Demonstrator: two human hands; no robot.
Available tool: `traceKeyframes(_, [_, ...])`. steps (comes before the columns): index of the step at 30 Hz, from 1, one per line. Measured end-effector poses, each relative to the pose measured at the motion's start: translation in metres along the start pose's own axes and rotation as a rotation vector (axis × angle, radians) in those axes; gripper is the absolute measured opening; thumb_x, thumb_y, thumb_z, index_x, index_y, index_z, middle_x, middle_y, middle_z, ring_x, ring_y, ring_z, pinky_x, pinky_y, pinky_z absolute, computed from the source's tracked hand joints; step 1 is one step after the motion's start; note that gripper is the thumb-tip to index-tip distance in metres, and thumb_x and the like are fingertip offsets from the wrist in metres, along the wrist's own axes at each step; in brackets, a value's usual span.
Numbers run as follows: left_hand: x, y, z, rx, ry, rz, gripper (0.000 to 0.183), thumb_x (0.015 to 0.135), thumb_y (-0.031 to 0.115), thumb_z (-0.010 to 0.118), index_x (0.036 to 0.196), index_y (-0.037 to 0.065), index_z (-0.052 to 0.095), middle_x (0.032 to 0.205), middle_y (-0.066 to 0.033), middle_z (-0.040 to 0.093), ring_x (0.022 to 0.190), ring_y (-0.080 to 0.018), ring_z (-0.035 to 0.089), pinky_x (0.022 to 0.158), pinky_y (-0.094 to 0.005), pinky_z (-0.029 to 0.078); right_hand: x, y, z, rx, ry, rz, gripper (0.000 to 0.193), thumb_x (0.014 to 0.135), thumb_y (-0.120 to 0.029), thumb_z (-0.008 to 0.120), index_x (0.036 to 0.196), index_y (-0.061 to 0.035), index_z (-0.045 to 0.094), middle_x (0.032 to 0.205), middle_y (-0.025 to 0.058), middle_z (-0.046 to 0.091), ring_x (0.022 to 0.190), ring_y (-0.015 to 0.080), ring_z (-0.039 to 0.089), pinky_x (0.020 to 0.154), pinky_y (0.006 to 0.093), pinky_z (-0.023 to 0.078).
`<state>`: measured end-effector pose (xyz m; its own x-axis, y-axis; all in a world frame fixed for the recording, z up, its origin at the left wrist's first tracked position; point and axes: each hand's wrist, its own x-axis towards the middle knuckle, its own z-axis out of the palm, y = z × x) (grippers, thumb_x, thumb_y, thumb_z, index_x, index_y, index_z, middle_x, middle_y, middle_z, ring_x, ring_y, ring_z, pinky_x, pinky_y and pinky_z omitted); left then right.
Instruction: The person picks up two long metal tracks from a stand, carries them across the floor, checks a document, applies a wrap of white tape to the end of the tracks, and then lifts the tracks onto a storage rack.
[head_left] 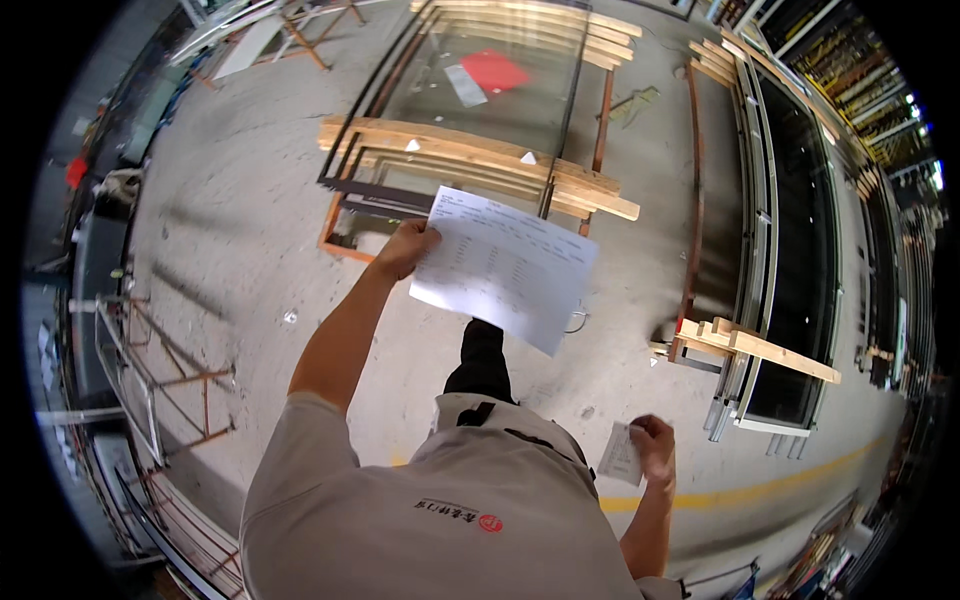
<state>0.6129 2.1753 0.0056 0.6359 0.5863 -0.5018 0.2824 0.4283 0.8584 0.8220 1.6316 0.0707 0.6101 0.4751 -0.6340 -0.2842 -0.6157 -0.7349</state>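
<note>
My left hand [408, 249] pinches the left edge of a large white printed sheet of paper [505, 265], held out in front of me and tilted down to the right. Low at my right side, my right hand [653, 448] is closed on a small white printed slip [621, 455]. Beyond the sheet lies a dark-framed glass panel [440, 95] on wooden beams [470, 152]. A red piece [494, 70] and a pale paper [465, 86] rest on the glass.
To the right, long dark framed panels [790, 230] lie on a rack with wooden battens [760, 350] at the near end. Metal trestles [165, 380] stand at the left. A yellow line [760, 494] crosses the concrete floor [235, 220].
</note>
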Motion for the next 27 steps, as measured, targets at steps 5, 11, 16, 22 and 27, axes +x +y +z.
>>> traceKeyframes(5, [0.211, -0.053, -0.082, -0.204, 0.026, -0.081, 0.031, 0.092, 0.005, 0.060, 0.119, -0.010, 0.061, 0.109, -0.0153, 0.068, 0.090, -0.0269, 0.068, 0.082, -0.0410, 0.056, 0.025, -0.009, 0.057, 0.131, 0.176, 0.243, 0.010, 0.080, 0.000, 0.064, 0.088, 0.0023, 0.069, 0.076, 0.0036, 0.065, 0.069, 0.0099, 0.058, 0.064, 0.0248, 0.046])
traceKeyframes(11, [0.344, -0.055, -0.128, -0.043, 0.229, -0.325, 0.025, 0.092, 0.007, 0.058, 0.110, -0.010, 0.065, 0.095, -0.0137, 0.070, 0.079, -0.0257, 0.069, 0.073, -0.0411, 0.057, 0.057, -0.102, 0.109, 0.368, 0.209, 0.476, 0.012, 0.081, 0.004, 0.067, 0.092, -0.0003, 0.069, 0.081, 0.0028, 0.067, 0.072, 0.0110, 0.062, 0.071, 0.0249, 0.050])
traceKeyframes(16, [0.410, -0.070, -0.169, 0.032, 0.265, -0.332, 0.026, 0.090, 0.008, 0.061, 0.110, -0.009, 0.067, 0.094, -0.0133, 0.070, 0.075, -0.0220, 0.066, 0.070, -0.0383, 0.054, 0.092, -0.138, 0.117, 0.415, 0.267, 0.524, 0.013, 0.083, 0.004, 0.069, 0.094, -0.0006, 0.068, 0.080, 0.0022, 0.066, 0.070, 0.0100, 0.061, 0.069, 0.0236, 0.050])
traceKeyframes(22, [0.446, -0.086, -0.215, 0.428, 0.328, -0.220, 0.030, 0.085, 0.015, 0.065, 0.104, -0.008, 0.070, 0.090, -0.0174, 0.072, 0.078, -0.0283, 0.069, 0.074, -0.0406, 0.054, 0.115, -0.167, 0.121, 0.347, 0.282, 0.599, 0.013, 0.083, 0.004, 0.069, 0.095, -0.0016, 0.067, 0.079, 0.0004, 0.065, 0.069, 0.0075, 0.059, 0.067, 0.0226, 0.049])
traceKeyframes(27, [0.433, -0.046, -0.164, 1.348, 0.491, -0.064, 0.050, 0.082, 0.029, 0.072, 0.119, -0.001, 0.058, 0.118, -0.0211, 0.062, 0.115, -0.0383, 0.058, 0.095, -0.0469, 0.051, 0.108, -0.169, 0.133, 0.343, 0.348, 0.650, 0.011, 0.084, 0.003, 0.070, 0.094, -0.0006, 0.066, 0.080, 0.0020, 0.066, 0.069, 0.0088, 0.060, 0.066, 0.0234, 0.049])
